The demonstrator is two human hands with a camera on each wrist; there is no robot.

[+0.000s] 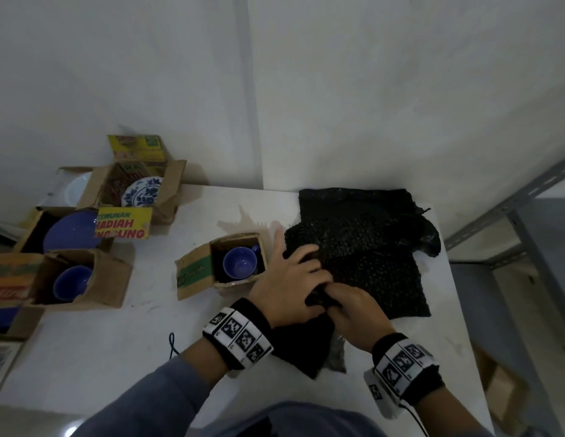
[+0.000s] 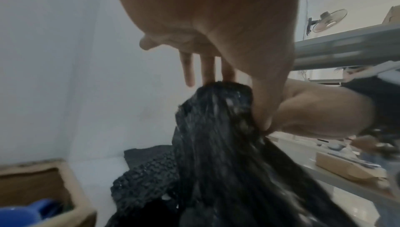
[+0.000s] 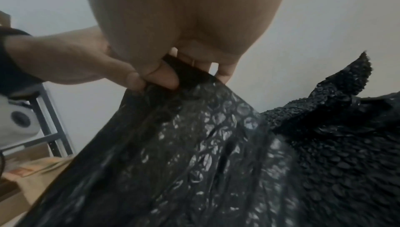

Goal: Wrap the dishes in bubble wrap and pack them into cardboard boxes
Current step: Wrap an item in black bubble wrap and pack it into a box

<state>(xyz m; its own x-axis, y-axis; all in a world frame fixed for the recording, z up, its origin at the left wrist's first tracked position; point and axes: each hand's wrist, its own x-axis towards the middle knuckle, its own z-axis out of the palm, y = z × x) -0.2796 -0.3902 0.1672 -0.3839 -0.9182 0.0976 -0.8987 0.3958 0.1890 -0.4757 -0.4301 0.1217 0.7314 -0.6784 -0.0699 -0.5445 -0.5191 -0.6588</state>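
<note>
Both hands meet over a white table [image 1: 117, 348] and hold one black bubble wrap sheet [image 1: 306, 345] by its bunched top edge. My left hand [image 1: 301, 272] lies over it with fingers spread, and the left thumb [image 2: 264, 107] pinches the black bubble wrap sheet [image 2: 216, 145] against the fingers. My right hand [image 1: 341, 302] pinches the same edge, its thumb [image 3: 162, 76] on the black bubble wrap sheet [image 3: 194, 145]. More wrap lies in a pile [image 1: 363, 247] behind. A blue cup [image 1: 240, 263] sits in a small open cardboard box [image 1: 196, 269] left of the hands.
Several open cardboard boxes stand at the far left, holding a blue plate [image 1: 69, 231], a blue-and-white patterned plate [image 1: 142, 192] and a blue bowl [image 1: 71, 283]. A grey metal shelf [image 1: 511, 216] rises past the table's right edge. A white wall backs the table.
</note>
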